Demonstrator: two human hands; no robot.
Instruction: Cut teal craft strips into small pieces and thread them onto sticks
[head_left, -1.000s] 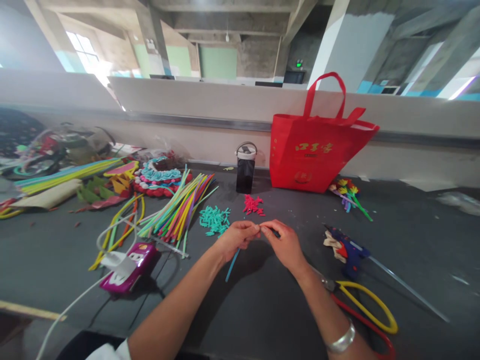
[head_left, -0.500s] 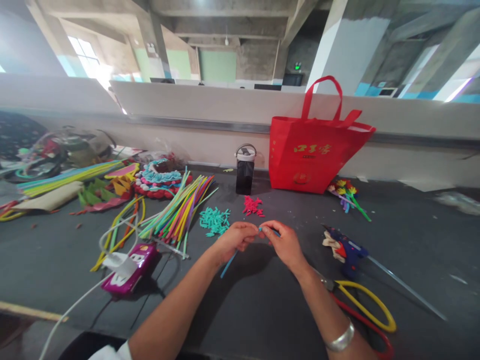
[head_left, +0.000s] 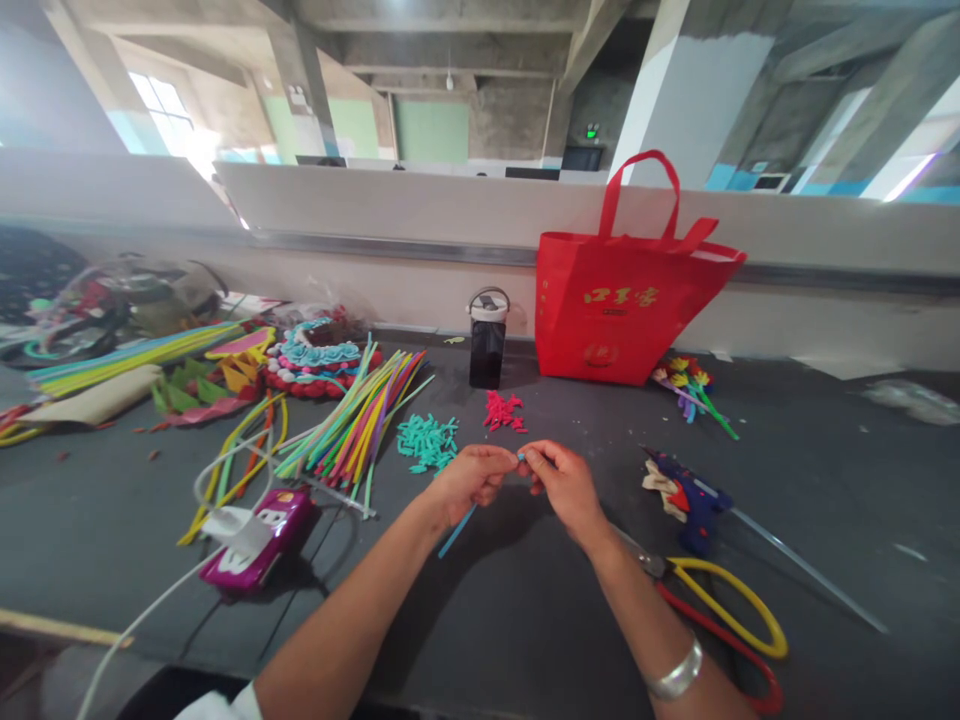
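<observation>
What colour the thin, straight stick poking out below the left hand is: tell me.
The thin, straight stick is blue, best seen in the head view.

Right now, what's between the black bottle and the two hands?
In the head view, a small pile of red pieces lies between the black bottle and the left hand and right hand.

Dark tabletop (head_left: 495, 630) — red bag (head_left: 619, 315), glue gun (head_left: 699, 510), scissors (head_left: 658, 567).
</observation>
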